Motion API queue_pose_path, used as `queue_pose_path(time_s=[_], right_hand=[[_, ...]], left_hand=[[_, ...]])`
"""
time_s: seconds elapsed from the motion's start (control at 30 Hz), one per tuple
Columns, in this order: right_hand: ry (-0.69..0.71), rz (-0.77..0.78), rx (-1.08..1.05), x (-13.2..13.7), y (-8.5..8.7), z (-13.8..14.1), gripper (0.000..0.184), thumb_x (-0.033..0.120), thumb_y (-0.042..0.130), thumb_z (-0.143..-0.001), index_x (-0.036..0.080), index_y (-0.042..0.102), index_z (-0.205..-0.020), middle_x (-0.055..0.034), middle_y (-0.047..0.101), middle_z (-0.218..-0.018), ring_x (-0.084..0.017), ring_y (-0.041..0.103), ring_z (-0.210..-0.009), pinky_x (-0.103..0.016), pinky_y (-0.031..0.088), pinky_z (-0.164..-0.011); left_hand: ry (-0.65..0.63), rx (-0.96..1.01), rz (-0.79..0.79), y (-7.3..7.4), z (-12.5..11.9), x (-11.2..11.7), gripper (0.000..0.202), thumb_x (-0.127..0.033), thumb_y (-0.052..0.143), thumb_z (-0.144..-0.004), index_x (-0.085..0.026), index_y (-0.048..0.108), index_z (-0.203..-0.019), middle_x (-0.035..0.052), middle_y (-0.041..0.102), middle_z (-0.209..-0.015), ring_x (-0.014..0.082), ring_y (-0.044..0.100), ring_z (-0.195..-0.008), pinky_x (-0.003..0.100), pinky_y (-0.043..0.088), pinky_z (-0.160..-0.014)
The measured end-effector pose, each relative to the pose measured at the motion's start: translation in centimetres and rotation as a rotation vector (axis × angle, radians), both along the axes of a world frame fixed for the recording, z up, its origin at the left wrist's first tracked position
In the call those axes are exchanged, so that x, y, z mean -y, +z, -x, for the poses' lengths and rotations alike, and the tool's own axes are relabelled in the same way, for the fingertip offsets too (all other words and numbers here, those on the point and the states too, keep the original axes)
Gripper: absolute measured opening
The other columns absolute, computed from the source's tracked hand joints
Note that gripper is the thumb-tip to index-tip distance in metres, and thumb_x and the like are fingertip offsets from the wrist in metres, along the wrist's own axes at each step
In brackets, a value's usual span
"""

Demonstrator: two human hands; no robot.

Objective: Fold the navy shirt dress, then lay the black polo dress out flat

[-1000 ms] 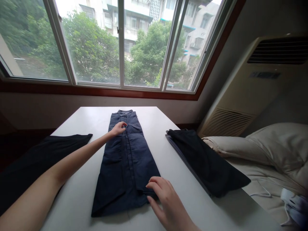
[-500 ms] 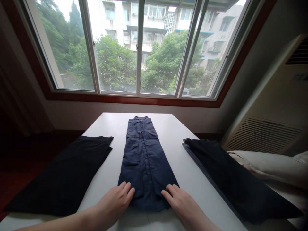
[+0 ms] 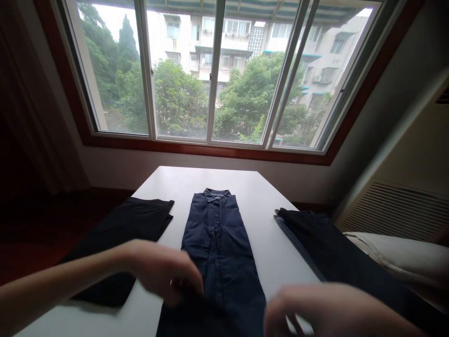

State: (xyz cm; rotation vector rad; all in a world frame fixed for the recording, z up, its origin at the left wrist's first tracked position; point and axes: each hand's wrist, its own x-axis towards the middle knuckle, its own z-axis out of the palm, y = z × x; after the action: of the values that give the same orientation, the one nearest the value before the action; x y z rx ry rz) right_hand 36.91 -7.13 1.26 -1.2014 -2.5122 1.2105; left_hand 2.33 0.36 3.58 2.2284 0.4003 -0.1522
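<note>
A dark navy button-up shirt (image 3: 218, 241), folded long and narrow, lies on the white table (image 3: 182, 180) with its collar at the far end. My left hand (image 3: 164, 269), blurred by motion, is closed on the near part of the shirt, where dark cloth is lifted under the fingers. At the shirt's near right edge my right hand (image 3: 315, 309) is curled with fingers bent, also smeared; its fingertips are partly cut off by the frame's bottom. The shirt's hem is out of sight.
Folded black cloth (image 3: 140, 220) lies on the table's left side, partly behind my left forearm. A dark stack of folded clothes (image 3: 315, 234) lies along the right edge. Beyond it are a pale cushion (image 3: 403, 248) and a large vented unit (image 3: 393, 206). A window is ahead.
Both hands have risen from the table, with the shirt's near end lifted. The shirt's collar has slid nearer to me. The view has shifted slightly.
</note>
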Motion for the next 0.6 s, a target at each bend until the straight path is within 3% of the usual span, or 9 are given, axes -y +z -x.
queue_pose_path(time_s=[0.03,0.13,0.2,0.23,0.3,0.37,0.43,0.5,0.6], right_hand=[[0.003,-0.027,-0.025,-3.1,1.4,0.5,0.033,0.019,0.058,-0.071,0.03,0.074,-0.098,0.0005,0.071,-0.085,-0.015,0.066,-0.07,-0.023,0.051,-0.06],[-0.302,-0.487,-0.014,-12.9,4.5,2.5,0.036,0.014,0.054,-0.072,0.021,0.07,-0.104,-0.0073,0.068,-0.101,-0.022,0.062,-0.094,-0.034,0.049,-0.085],[-0.647,-0.773,0.119,-18.0,4.8,3.5,0.046,0.015,0.051,-0.077,0.017,0.058,-0.123,-0.0141,0.059,-0.122,-0.029,0.052,-0.114,-0.046,0.04,-0.099],[-0.764,-0.842,0.184,-19.6,4.3,3.9,0.053,0.018,0.052,-0.08,0.015,0.049,-0.133,-0.0173,0.051,-0.132,-0.032,0.045,-0.122,-0.05,0.036,-0.102],[-0.853,-0.866,0.282,-21.3,1.8,4.3,0.064,0.026,0.052,-0.084,0.013,0.032,-0.144,-0.0206,0.037,-0.144,-0.036,0.035,-0.131,-0.054,0.031,-0.104],[-0.775,-0.803,0.325,-21.1,-2.2,4.5,0.068,0.031,0.052,-0.086,0.014,0.026,-0.147,-0.0203,0.031,-0.148,-0.035,0.032,-0.133,-0.054,0.029,-0.106],[-0.689,-0.718,0.337,-20.0,-7.0,4.5,0.064,0.033,0.05,-0.088,0.015,0.029,-0.146,-0.0185,0.032,-0.149,-0.033,0.033,-0.134,-0.053,0.027,-0.108],[-0.698,-0.608,0.319,-18.6,-11.3,4.4,0.059,0.036,0.048,-0.09,0.014,0.034,-0.143,-0.018,0.035,-0.148,-0.032,0.034,-0.134,-0.051,0.025,-0.109],[-0.791,-0.512,0.208,-17.2,-15.3,4.2,0.054,0.039,0.045,-0.092,0.014,0.039,-0.139,-0.0153,0.041,-0.145,-0.028,0.033,-0.136,-0.045,0.021,-0.113]], left_hand=[[0.15,0.045,-0.144,1.0,0.0,-2.1,0.046,-0.016,0.054,-0.071,-0.028,0.068,-0.113,-0.0011,0.069,-0.099,0.0169,0.063,-0.077,0.024,0.05,-0.07],[0.469,0.222,-0.563,3.1,-0.4,-9.2,0.039,-0.012,0.052,-0.074,-0.019,0.067,-0.109,0.0048,0.068,-0.103,0.0229,0.061,-0.093,0.031,0.048,-0.087],[0.711,0.347,-0.78,3.0,-1.3,-13.1,0.042,-0.009,0.047,-0.079,-0.017,0.061,-0.118,0.009,0.064,-0.115,0.0252,0.057,-0.11,0.036,0.043,-0.1],[0.789,0.378,-0.847,2.4,-1.8,-14.6,0.044,-0.008,0.045,-0.081,-0.016,0.058,-0.123,0.0108,0.06,-0.121,0.0264,0.053,-0.117,0.04,0.039,-0.104],[0.869,0.378,-0.95,-0.1,-2.9,-16.2,0.045,-0.012,0.046,-0.084,-0.016,0.052,-0.129,0.013,0.053,-0.131,0.0285,0.045,-0.126,0.045,0.033,-0.109],[0.843,0.306,-0.994,-4.1,-4.0,-16.5,0.046,-0.02,0.051,-0.086,-0.017,0.05,-0.132,0.0143,0.048,-0.138,0.0301,0.04,-0.132,0.047,0.03,-0.112],[0.762,0.188,-0.926,-8.8,-4.8,-16.0,0.048,-0.03,0.052,-0.089,-0.017,0.047,-0.135,0.0156,0.042,-0.144,0.0303,0.036,-0.136,0.048,0.027,-0.114],[0.74,0.072,-0.801,-13.2,-5.4,-15.3,0.05,-0.039,0.048,-0.092,-0.017,0.045,-0.137,0.0166,0.037,-0.148,0.0307,0.031,-0.139,0.05,0.022,-0.115],[0.798,0.0,-0.703,-17.6,-5.7,-14.4,0.05,-0.044,0.039,-0.096,-0.018,0.046,-0.138,0.0158,0.035,-0.15,0.0291,0.027,-0.141,0.051,0.015,-0.117]])
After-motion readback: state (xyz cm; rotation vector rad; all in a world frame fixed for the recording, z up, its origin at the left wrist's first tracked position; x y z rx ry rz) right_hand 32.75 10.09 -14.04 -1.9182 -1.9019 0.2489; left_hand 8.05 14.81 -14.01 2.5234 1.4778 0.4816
